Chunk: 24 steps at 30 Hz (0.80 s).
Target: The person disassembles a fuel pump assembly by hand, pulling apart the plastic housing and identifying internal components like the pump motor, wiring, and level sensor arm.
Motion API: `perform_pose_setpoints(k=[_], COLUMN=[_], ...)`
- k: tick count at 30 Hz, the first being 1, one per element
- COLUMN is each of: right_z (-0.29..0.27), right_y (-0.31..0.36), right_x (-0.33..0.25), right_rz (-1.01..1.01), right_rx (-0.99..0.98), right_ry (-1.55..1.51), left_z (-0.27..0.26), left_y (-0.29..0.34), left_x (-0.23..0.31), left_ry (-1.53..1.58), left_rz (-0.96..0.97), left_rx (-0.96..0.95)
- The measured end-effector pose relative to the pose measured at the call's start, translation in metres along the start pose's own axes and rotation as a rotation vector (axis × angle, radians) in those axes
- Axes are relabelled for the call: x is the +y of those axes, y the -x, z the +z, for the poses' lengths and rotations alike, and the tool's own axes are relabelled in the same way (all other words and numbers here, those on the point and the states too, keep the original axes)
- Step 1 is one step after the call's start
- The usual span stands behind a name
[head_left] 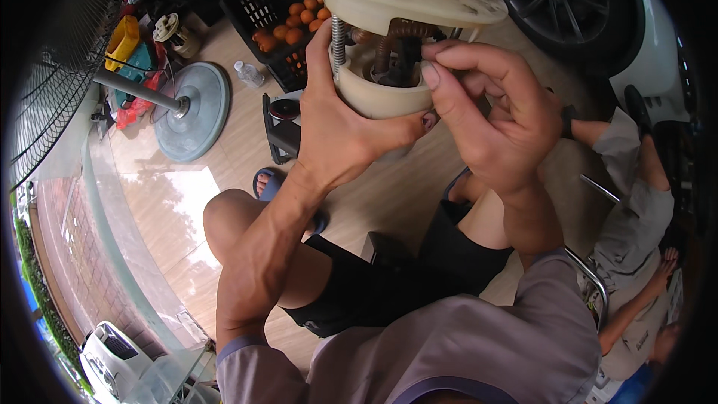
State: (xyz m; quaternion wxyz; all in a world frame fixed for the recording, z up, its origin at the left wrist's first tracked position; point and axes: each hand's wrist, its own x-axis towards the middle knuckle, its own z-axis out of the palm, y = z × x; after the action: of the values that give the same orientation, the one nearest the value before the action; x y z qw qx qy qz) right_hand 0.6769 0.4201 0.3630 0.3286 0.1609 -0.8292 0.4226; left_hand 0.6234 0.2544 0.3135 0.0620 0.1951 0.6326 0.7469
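An off-white fuel pump module (385, 99) is held up in front of me, its round flange on top and its cup-shaped body below. A metal spring rod (338, 43) and brown corrugated hoses (384, 52) run between flange and cup, beside a dark part (408, 56). My left hand (336, 133) is wrapped round the cup from the left, thumb across its front. My right hand (497, 108) is closed at the cup's right rim, thumb and forefinger together by the dark part; what they pinch is hidden.
Behind the module stands a black crate (243, 7) of orange fruit. A fan base (191, 123), a plastic bottle (248, 73) and another pump module (173, 33) are at the left. A car wheel (572, 4) is at the upper right; another person (636, 232) sits at the right.
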Motion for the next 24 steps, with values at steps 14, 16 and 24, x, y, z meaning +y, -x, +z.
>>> perform_pose_setpoints(k=[14, 16, 24], right_z=[0.008, 0.006, 0.014], right_y=[0.011, 0.012, 0.012], right_x=[0.010, 0.012, 0.028], right_rz=[0.297, 0.304, 0.372], right_rx=[0.094, 0.010, 0.135], right_ry=[0.066, 0.011, -0.306], left_z=[0.015, 0.018, 0.020], left_y=[-0.006, -0.006, -0.016], left_x=[-0.020, -0.021, -0.022], left_ry=[-0.270, -0.325, -0.665], left_rz=[0.134, 0.156, 0.384], left_rx=[0.117, 0.160, 0.195])
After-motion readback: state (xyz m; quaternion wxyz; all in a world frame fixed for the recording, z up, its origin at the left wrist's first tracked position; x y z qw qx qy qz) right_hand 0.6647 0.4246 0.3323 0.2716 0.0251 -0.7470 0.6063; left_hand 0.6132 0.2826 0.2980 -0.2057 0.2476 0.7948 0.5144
